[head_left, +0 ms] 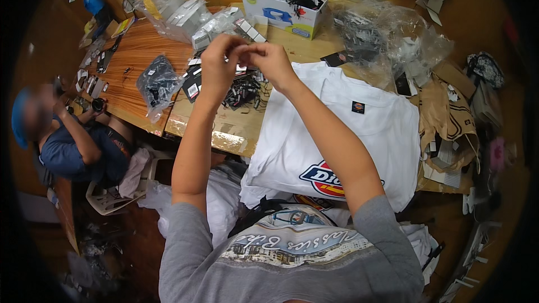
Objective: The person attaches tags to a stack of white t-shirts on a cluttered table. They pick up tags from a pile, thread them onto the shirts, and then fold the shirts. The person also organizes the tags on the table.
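Note:
Both hands meet above the far part of the table, fingertips close together. My left hand (218,62) is closed in a pinch, and so is my right hand (272,63); whatever lies between the fingers is too small to make out. Below them sits a tangled heap of black tag strings (242,96), with black hang tags (192,85) at its left. A stack of folded white T-shirts (387,129) lies under my right forearm, the top one bearing a dark neck label (357,106) and a printed chest logo.
At the back stands a white box (286,18) full of black strings. Clear plastic bags hold white bundles (188,14) and dark pieces (362,33). A bagged dark packet (160,81) rests on the wooden table (135,39). Another person (84,140) sits at the left; a tan cloth bag (446,115) is right.

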`<state>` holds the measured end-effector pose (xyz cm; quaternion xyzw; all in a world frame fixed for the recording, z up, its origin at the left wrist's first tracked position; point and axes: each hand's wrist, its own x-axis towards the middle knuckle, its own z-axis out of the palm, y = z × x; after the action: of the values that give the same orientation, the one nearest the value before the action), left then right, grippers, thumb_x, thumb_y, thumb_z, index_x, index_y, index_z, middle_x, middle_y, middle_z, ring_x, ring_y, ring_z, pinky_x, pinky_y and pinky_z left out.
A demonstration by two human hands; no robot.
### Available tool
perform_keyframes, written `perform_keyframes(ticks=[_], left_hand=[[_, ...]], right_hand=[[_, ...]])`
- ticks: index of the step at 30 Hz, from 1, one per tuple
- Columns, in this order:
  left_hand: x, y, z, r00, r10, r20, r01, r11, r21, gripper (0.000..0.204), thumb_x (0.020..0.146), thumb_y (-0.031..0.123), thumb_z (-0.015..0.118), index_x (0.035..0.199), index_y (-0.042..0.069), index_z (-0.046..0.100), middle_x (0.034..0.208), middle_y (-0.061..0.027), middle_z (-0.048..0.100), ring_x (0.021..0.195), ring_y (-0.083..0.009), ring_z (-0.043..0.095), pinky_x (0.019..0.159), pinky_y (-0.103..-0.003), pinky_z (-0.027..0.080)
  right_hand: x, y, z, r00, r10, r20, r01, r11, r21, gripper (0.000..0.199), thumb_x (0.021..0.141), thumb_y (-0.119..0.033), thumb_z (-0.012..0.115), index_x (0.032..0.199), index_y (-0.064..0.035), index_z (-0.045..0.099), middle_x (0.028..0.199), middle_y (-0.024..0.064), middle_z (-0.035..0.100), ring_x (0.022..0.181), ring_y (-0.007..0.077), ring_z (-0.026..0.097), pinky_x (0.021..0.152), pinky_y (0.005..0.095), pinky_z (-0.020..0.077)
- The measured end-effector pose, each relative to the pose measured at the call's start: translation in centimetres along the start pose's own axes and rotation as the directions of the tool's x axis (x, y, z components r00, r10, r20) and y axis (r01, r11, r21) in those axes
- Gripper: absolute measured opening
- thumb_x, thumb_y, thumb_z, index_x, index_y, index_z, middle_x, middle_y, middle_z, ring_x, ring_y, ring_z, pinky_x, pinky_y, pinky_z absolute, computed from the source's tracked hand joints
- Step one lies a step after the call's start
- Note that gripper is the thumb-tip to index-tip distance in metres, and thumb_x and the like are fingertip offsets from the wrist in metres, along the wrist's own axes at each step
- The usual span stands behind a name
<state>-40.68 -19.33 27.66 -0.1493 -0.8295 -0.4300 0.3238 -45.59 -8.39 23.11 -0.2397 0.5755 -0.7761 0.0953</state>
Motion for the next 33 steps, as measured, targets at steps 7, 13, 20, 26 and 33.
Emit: perform_keyframes(ticks=[7, 13, 20, 26, 33], left_hand=[[-6.8, -8.7, 5.7, 0.939, -0.285, 0.192, 0.192, 0.898, 0.396, 0.041, 0.062, 0.023, 0.066, 0.098, 0.009, 0.053, 0.099, -0.0083, 0.053, 0.103, -0.0210, 0.043, 0.089, -0.044, 0.022], [-5.8, -9.6, 5.5, 0.989, -0.105, 0.107, 0.030, 0.836, 0.547, 0.040, 0.064, 0.016, 0.064, 0.101, 0.010, 0.051, 0.103, -0.0060, 0.051, 0.104, -0.0196, 0.042, 0.089, -0.048, 0.020], [-7.3, -9.6, 4.4, 0.946, -0.058, 0.319, -0.160, 0.772, 0.615, 0.051, 0.065, 0.017, 0.063, 0.112, 0.020, 0.043, 0.113, 0.0019, 0.044, 0.108, -0.0189, 0.037, 0.086, -0.052, 0.022], [-8.8, -10.1, 3.2, 0.887, -0.128, 0.445, -0.172, 0.801, 0.573, 0.074, 0.055, -0.009, 0.050, 0.120, 0.025, 0.036, 0.119, 0.0002, 0.039, 0.109, -0.0203, 0.036, 0.087, -0.045, 0.025], [-8.3, -10.2, 2.3, 0.658, -0.437, 0.613, -0.132, 0.735, 0.665, 0.079, 0.053, -0.010, 0.050, 0.120, 0.029, 0.034, 0.130, 0.0008, 0.025, 0.121, -0.0247, 0.021, 0.091, -0.055, 0.018]], right_hand=[[1.3, -5.2, -1.5, 0.998, -0.058, -0.028, 0.062, 0.982, 0.181, 0.013, 0.077, -0.004, 0.051, 0.085, 0.0047, 0.056, 0.068, 0.0085, 0.058, 0.063, 0.0150, 0.057, 0.062, 0.0246, 0.0478], [-0.3, -7.1, -5.0, 0.985, -0.151, -0.089, 0.168, 0.958, 0.232, 0.014, 0.078, -0.006, 0.051, 0.087, 0.0037, 0.055, 0.071, 0.0101, 0.058, 0.067, 0.0166, 0.058, 0.067, 0.0269, 0.0477], [-5.7, -7.4, -9.3, 0.932, -0.290, -0.216, 0.340, 0.908, 0.246, 0.015, 0.078, -0.009, 0.052, 0.088, 0.0016, 0.055, 0.072, 0.0079, 0.056, 0.067, 0.0172, 0.056, 0.067, 0.0287, 0.0476], [-11.4, -9.1, -13.7, 0.857, -0.378, -0.350, 0.505, 0.754, 0.421, 0.017, 0.077, -0.016, 0.052, 0.089, -0.0039, 0.056, 0.069, 0.0046, 0.053, 0.060, 0.0126, 0.050, 0.059, 0.0285, 0.0449], [-19.9, -16.8, -16.1, 0.923, -0.251, -0.290, 0.219, 0.966, -0.138, 0.021, 0.079, -0.007, 0.049, 0.097, 0.0023, 0.053, 0.065, 0.0069, 0.052, 0.046, 0.0062, 0.040, 0.043, 0.0186, 0.0345]])
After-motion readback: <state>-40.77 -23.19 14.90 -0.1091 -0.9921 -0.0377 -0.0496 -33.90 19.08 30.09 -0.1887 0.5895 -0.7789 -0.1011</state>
